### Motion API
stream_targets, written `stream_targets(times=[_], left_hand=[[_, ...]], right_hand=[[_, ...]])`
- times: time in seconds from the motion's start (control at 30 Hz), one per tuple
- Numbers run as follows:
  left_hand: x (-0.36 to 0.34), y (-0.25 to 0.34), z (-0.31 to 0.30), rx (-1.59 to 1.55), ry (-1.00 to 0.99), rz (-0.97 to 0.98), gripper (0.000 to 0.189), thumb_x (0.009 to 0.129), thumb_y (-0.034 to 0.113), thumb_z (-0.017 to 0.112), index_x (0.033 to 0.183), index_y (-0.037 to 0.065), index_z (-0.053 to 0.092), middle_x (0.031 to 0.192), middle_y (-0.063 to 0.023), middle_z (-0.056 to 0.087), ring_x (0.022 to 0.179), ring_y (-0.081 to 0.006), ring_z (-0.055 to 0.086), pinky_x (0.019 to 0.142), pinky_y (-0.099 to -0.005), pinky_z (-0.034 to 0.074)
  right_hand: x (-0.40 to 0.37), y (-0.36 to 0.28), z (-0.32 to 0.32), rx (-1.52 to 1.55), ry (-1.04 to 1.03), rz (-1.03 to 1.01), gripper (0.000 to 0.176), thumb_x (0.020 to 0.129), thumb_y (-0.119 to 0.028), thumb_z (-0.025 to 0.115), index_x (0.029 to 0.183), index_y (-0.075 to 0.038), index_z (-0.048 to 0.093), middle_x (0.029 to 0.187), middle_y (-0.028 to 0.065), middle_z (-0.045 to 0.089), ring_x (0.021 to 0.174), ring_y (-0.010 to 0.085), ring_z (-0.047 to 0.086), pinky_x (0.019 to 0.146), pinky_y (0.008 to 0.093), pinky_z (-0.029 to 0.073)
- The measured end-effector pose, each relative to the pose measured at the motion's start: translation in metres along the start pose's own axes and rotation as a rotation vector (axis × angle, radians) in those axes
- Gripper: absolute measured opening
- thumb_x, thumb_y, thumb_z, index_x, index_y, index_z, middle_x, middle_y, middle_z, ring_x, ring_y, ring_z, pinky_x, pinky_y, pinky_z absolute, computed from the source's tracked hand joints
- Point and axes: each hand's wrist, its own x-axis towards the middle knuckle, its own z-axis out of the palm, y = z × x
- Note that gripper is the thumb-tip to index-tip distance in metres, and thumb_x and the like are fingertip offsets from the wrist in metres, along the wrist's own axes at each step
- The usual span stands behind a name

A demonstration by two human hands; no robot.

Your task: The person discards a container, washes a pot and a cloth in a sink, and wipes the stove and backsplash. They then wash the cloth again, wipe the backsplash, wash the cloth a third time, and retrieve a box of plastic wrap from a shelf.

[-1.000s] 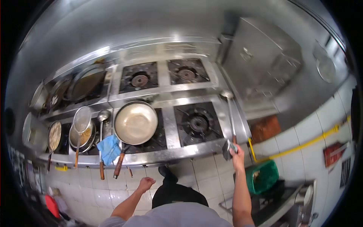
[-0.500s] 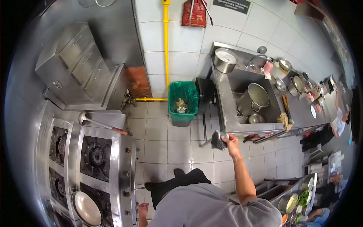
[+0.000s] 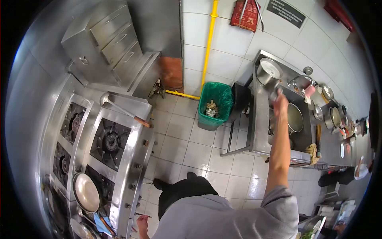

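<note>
My right hand (image 3: 281, 104) is stretched out over the left part of the sink (image 3: 303, 137). It is closed on a dark scouring pad (image 3: 274, 94), smeared by motion in this view. Just beyond the pad, a steel pot (image 3: 269, 71) stands on the sink's back left corner. A large deep pot (image 3: 295, 118) sits inside the basin, partly hidden by my forearm. Low at my side, my left hand (image 3: 142, 224) hangs by the stove front (image 3: 133, 187) with its fingers loosely apart, close to a thin lever.
A green-lined bin (image 3: 216, 106) stands on the floor left of the sink. On the stove lie a ladle (image 3: 123, 109) and a pan (image 3: 86, 192). Bowls and pots crowd the counter right of the sink. A person (image 3: 343, 175) stands at the far right.
My right hand has moved forward with the scouring pad, from in front of the sink's edge to over the basin. The view has turned left, showing more of the stove's near end.
</note>
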Motion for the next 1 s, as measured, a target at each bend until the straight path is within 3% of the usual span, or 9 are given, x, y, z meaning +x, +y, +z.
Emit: stream_targets(times=[0.1, 0.13, 0.2, 0.3, 0.43, 0.5, 0.7, 0.8, 1.0], left_hand=[[-0.029, -0.044, -0.001, -0.085, 0.083, -0.056, 0.014, 0.08, 0.016, 0.069, 0.077, 0.003, 0.064, 0.059, 0.0009, 0.054, 0.048, -0.0074, 0.046, 0.043, -0.0237, 0.036], [-0.025, -0.079, -0.012, 0.209, -0.027, 0.382, 0.019, 0.079, 0.019, 0.069, 0.075, 0.001, 0.064, 0.058, -0.0033, 0.055, 0.05, -0.0135, 0.049, 0.048, -0.0296, 0.042], [-0.035, -0.14, -0.001, 0.266, 0.264, 0.218, 0.026, 0.078, 0.023, 0.069, 0.074, -0.002, 0.064, 0.062, -0.0103, 0.06, 0.056, -0.0231, 0.055, 0.056, -0.0367, 0.046], [-0.055, -0.2, 0.006, 0.539, 0.376, 0.024, 0.037, 0.077, 0.029, 0.071, 0.092, -0.003, 0.064, 0.088, -0.0215, 0.066, 0.085, -0.0339, 0.063, 0.073, -0.0423, 0.05], [-0.082, -0.159, -0.01, 0.194, 0.83, -0.196, 0.047, 0.07, 0.026, 0.074, 0.103, -0.004, 0.062, 0.098, -0.0249, 0.065, 0.097, -0.0374, 0.061, 0.084, -0.0415, 0.048], [-0.077, -0.15, -0.041, 0.143, 0.985, -0.13, 0.044, 0.075, 0.025, 0.07, 0.108, -0.003, 0.06, 0.106, -0.0241, 0.062, 0.1, -0.0373, 0.059, 0.088, -0.0413, 0.047], [-0.052, -0.063, -0.143, -0.134, 1.176, 0.037, 0.038, 0.078, 0.021, 0.069, 0.109, 0.001, 0.06, 0.107, -0.0189, 0.061, 0.087, -0.0283, 0.062, 0.077, -0.0385, 0.05], [-0.024, -0.052, -0.188, -0.015, 1.122, 0.102, 0.042, 0.079, 0.015, 0.068, 0.117, 0.003, 0.057, 0.116, -0.0153, 0.059, 0.097, -0.0307, 0.061, 0.084, -0.0388, 0.048], [0.029, -0.045, -0.23, 0.574, 0.947, -0.096, 0.048, 0.074, 0.018, 0.069, 0.119, 0.012, 0.056, 0.119, -0.0116, 0.056, 0.117, -0.0321, 0.049, 0.093, -0.0527, 0.04]], right_hand=[[0.061, -0.021, 0.021, -0.033, 0.118, -0.071, 0.029, 0.082, -0.033, 0.072, 0.092, -0.009, 0.058, 0.081, 0.0021, 0.06, 0.072, 0.0165, 0.059, 0.072, 0.0364, 0.05], [0.067, -0.01, 0.023, -0.072, 0.129, -0.095, 0.035, 0.085, -0.031, 0.069, 0.105, -0.004, 0.059, 0.098, 0.0069, 0.063, 0.086, 0.0181, 0.061, 0.076, 0.0373, 0.051], [0.051, 0.019, 0.031, -0.181, 0.007, 0.022, 0.048, 0.09, -0.026, 0.062, 0.128, -0.001, 0.047, 0.115, 0.0123, 0.058, 0.105, 0.0246, 0.06, 0.089, 0.0385, 0.05], [-0.023, 0.102, 0.051, -0.277, -0.358, 0.106, 0.04, 0.093, -0.022, 0.057, 0.126, -0.002, 0.049, 0.113, 0.0113, 0.059, 0.105, 0.0225, 0.06, 0.09, 0.0374, 0.05], [-0.137, 0.197, 0.067, -0.613, -0.544, 0.2, 0.001, 0.085, -0.013, 0.055, 0.085, -0.013, 0.057, 0.069, -0.0021, 0.052, 0.057, 0.0103, 0.05, 0.047, 0.0231, 0.04], [-0.129, 0.272, 0.018, -0.31, -0.88, 0.521, 0.006, 0.083, -0.01, 0.055, 0.088, -0.012, 0.059, 0.073, 0.0004, 0.055, 0.06, 0.0127, 0.053, 0.048, 0.0265, 0.043], [-0.235, 0.303, 0.074, -0.946, -0.852, 0.549, 0.034, 0.087, -0.015, 0.061, 0.12, -0.004, 0.055, 0.098, 0.0063, 0.062, 0.08, 0.0193, 0.06, 0.063, 0.0361, 0.051], [-0.288, 0.262, 0.136, -0.938, -1.069, 0.475, 0.024, 0.088, -0.011, 0.062, 0.11, -0.005, 0.057, 0.091, 0.0019, 0.06, 0.076, 0.0105, 0.057, 0.057, 0.0261, 0.048], [-0.37, 0.215, 0.224, -0.907, -1.157, 0.291, 0.026, 0.09, -0.012, 0.059, 0.115, -0.003, 0.056, 0.098, 0.0029, 0.062, 0.084, 0.0139, 0.059, 0.067, 0.0275, 0.05]])
